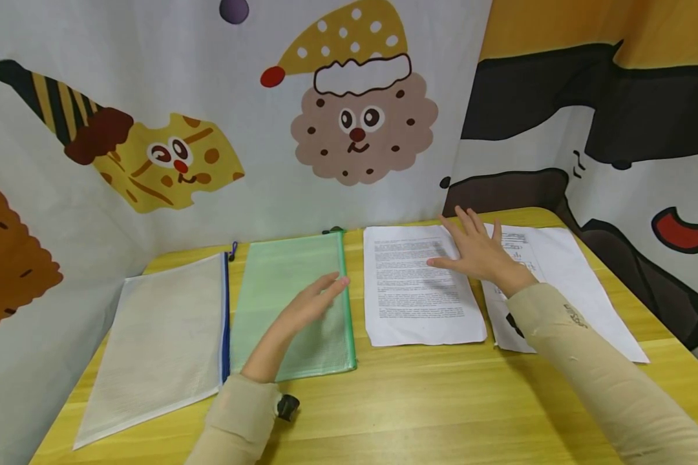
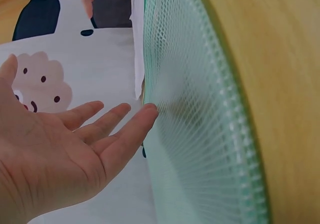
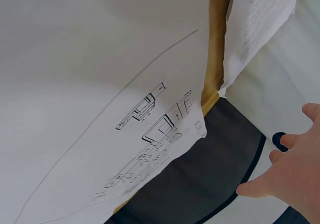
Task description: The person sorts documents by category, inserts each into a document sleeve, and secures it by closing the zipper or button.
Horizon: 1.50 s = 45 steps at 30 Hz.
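Note:
My left hand hovers with extended fingers above a green mesh zip pouch; the left wrist view shows that hand palm inward beside the pouch's mesh. Whether a fingertip touches it, I cannot tell. To the pouch's left lies a whitish zip pouch with a blue zipper edge. My right hand, fingers spread, is over the gap between a printed text sheet and a second paper. That second paper bears line drawings and a pencil curve. Neither hand holds anything.
All of these lie on a yellow wood-grain table. Behind it hangs a white curtain with cartoon prints, close along the table's back edge. A small black object sits by the left cuff.

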Motion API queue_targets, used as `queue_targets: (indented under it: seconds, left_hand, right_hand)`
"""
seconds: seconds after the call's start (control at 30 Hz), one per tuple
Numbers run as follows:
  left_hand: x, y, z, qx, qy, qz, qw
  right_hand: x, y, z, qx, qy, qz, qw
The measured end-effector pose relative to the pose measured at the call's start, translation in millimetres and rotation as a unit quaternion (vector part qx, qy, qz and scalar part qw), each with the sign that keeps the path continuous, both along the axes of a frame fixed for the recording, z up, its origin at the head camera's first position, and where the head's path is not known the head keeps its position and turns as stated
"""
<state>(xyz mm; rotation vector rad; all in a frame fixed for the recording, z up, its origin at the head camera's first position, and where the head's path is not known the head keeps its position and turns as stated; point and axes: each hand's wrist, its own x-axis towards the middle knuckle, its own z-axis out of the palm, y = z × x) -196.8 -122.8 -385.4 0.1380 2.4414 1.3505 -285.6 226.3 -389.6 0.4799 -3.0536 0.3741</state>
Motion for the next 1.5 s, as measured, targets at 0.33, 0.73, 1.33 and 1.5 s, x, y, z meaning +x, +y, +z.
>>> queue_targets:
  seconds: [0.33,0.73,1.33,1.5]
  left_hand:
    - [-3.7,3.9,-7.0,-0.059,-0.026,0.021,0.9977]
    - [-0.9,30.8,-9.9,-0.282,0.056,-0.008,0.9578]
    - [1.2,18.5,-12.9,-0.241,0.04,0.002,0.9698]
    - [1.5,11.4,-13.1,-0.199,0.035,0.0,0.9793]
  right_hand:
    - [-0.7,0,-1.7,-0.002,-0.009,-0.002,1.0]
    - [2.3,6,-5.3,-0.003,-0.013,-0.007,0.9999]
    - [6.6,20,-7.4,-0.011,-0.01,-0.024,0.9996]
    - [9.1,25,-6.1,-0.008,-0.013,-0.03,0.9994]
